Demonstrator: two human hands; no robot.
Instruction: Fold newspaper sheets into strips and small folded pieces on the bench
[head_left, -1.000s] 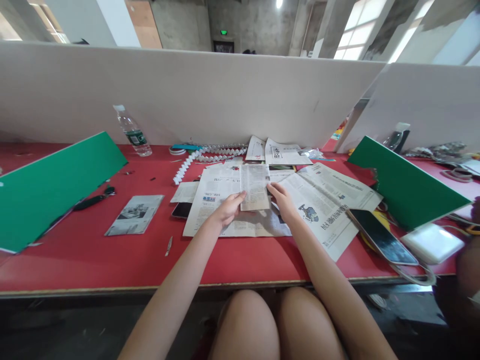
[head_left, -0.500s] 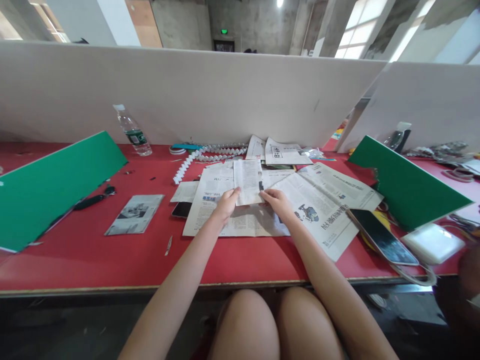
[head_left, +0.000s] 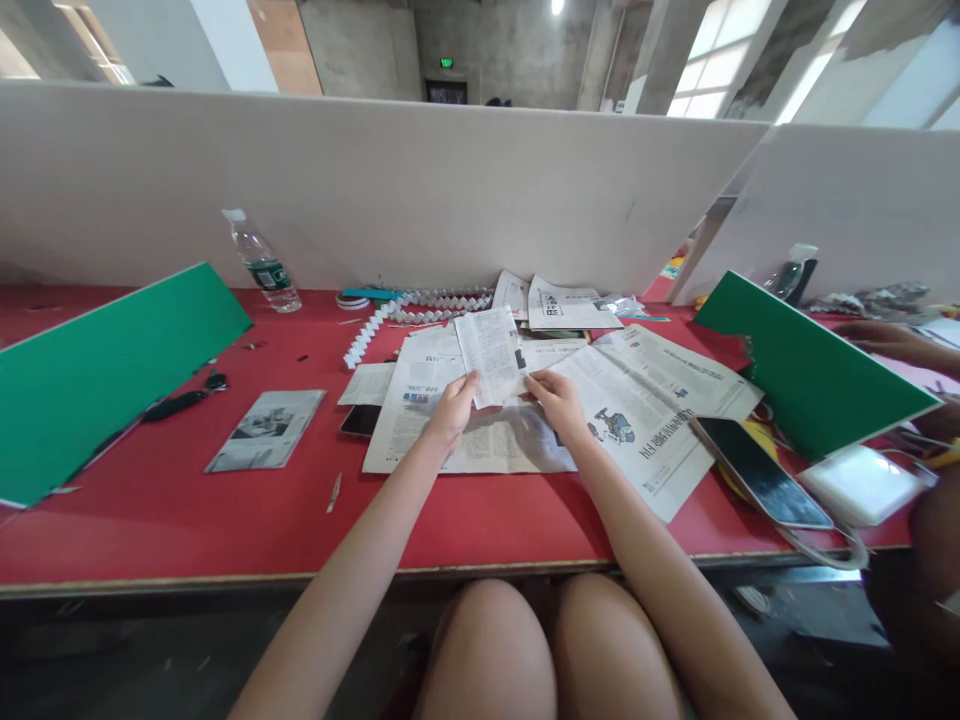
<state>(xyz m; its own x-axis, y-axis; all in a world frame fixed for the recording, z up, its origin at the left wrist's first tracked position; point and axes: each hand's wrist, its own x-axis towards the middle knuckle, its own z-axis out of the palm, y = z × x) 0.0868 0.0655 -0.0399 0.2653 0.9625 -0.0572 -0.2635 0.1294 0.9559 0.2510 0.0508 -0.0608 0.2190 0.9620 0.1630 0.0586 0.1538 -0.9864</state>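
A small piece of newspaper (head_left: 491,355) is held up between my two hands, tilted to the left. My left hand (head_left: 454,405) pinches its lower left corner between thumb and fingers. At the lower right edge, my right hand (head_left: 556,398) is closed on the same piece. Beneath my hands lies an opened newspaper sheet (head_left: 420,440), and a second newspaper sheet (head_left: 652,400) with a cartoon overlaps it on the right. Off to the left, a folded newspaper piece (head_left: 266,430) rests on the red table (head_left: 300,540).
Green boards (head_left: 112,370) stand left and right. A water bottle (head_left: 261,262) and a folded paper chain (head_left: 367,340) are at the back. Close on the right lie a phone (head_left: 761,472) and a white box (head_left: 862,482). Another person's hand (head_left: 900,345) shows behind the right board.
The newspaper piece in my hands has turned from nearly upright to leaning left. Another person's hand has come into view at the far right.
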